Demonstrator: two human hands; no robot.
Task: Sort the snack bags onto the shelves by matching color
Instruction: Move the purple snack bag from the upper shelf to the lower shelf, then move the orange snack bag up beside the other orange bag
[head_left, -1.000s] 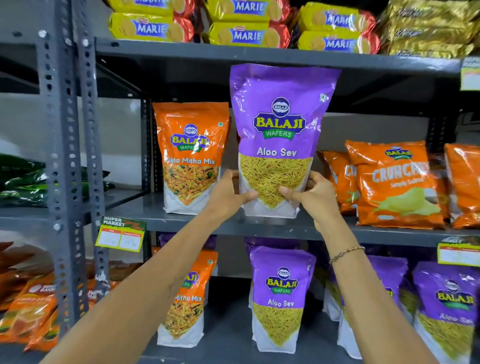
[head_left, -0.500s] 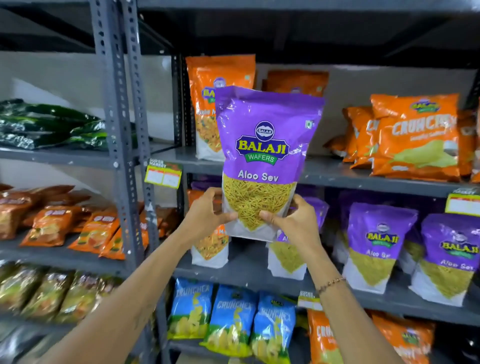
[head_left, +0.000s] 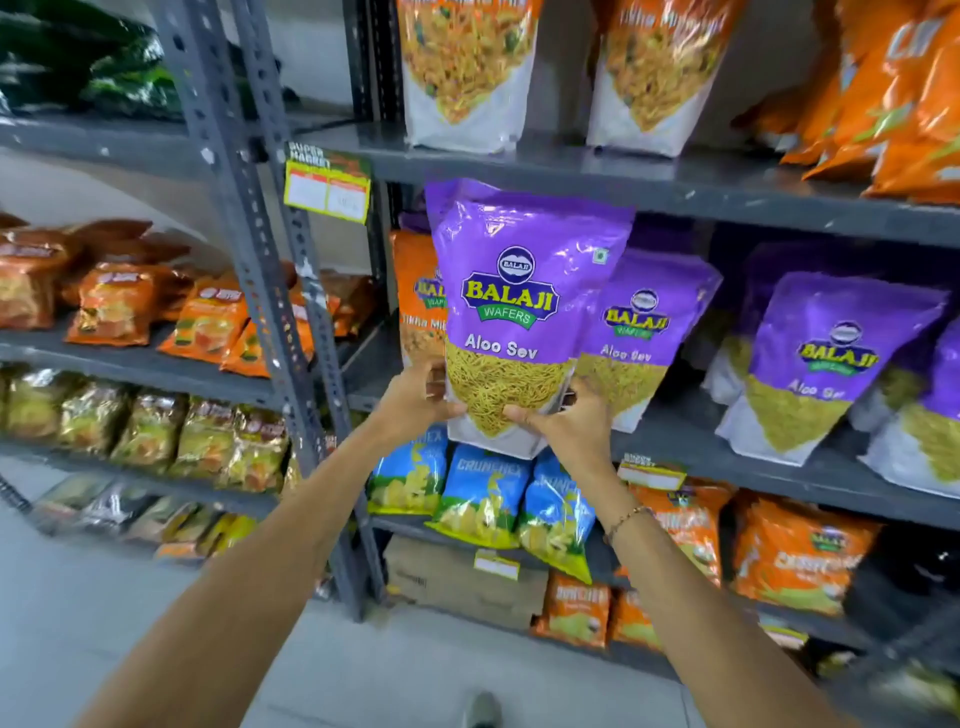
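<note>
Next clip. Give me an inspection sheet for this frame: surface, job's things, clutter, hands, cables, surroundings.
Surface: grey metal shelves, several tiers, stocked.
Job's things: purple Aloo Sev bag held upright in front of the purple row; an orange bag stands behind it on that tier; orange bags on the tier above.
Clutter: cardboard box under the blue bags.
Hands: left hand and right hand both grip the bag's lower corners.
Cables: nothing seen.
Surroundings: second rack at left with orange packets; price tag; pale floor.
</note>
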